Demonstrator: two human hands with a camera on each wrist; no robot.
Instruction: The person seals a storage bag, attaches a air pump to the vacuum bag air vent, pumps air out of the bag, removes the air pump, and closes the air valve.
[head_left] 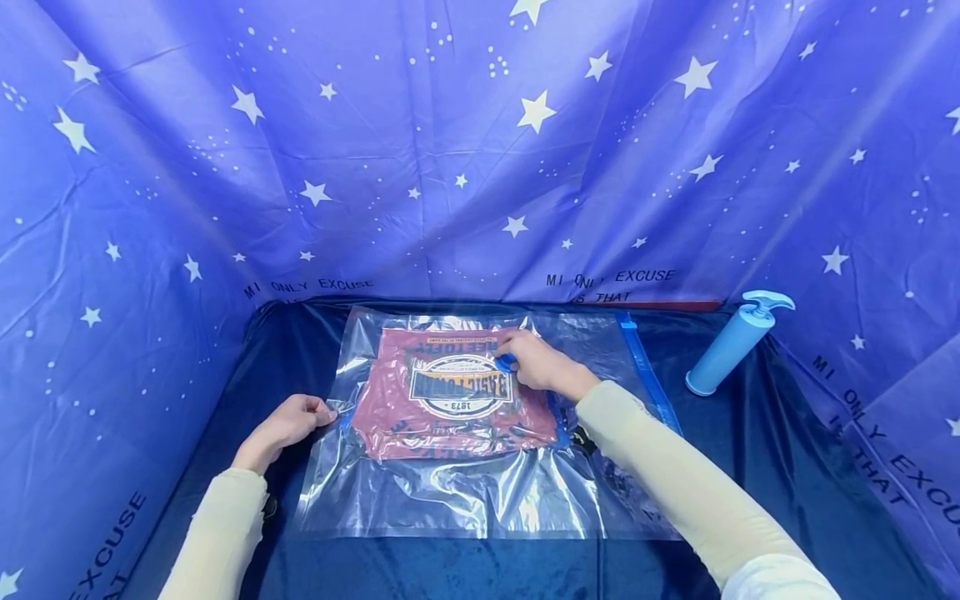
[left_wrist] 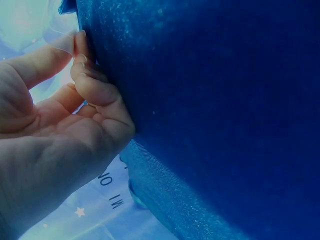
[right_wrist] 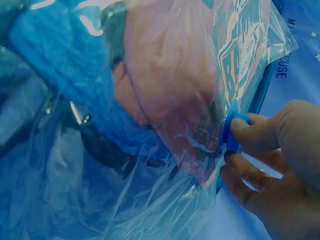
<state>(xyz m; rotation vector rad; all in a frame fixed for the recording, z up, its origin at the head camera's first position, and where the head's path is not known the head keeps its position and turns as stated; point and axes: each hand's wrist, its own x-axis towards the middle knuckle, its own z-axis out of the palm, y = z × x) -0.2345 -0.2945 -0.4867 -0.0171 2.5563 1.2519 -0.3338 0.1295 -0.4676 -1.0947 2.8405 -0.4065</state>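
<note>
A clear vacuum storage bag lies flat on the dark blue cloth, with a folded pinkish-red garment inside. Printed lettering shows through the film, and blue fabric is also inside. My left hand pinches the bag's left edge between thumb and fingertips. Over the garment's far right part, my right hand grips the round blue valve cap set in the film. Whether the cap is loosened cannot be seen. A blue zip strip runs along the bag's right side.
A light blue hand pump stands tilted in view to the right of the bag, its handle up. Blue velvety cloth covers the table. Purple-blue curtains with stars enclose the back and both sides.
</note>
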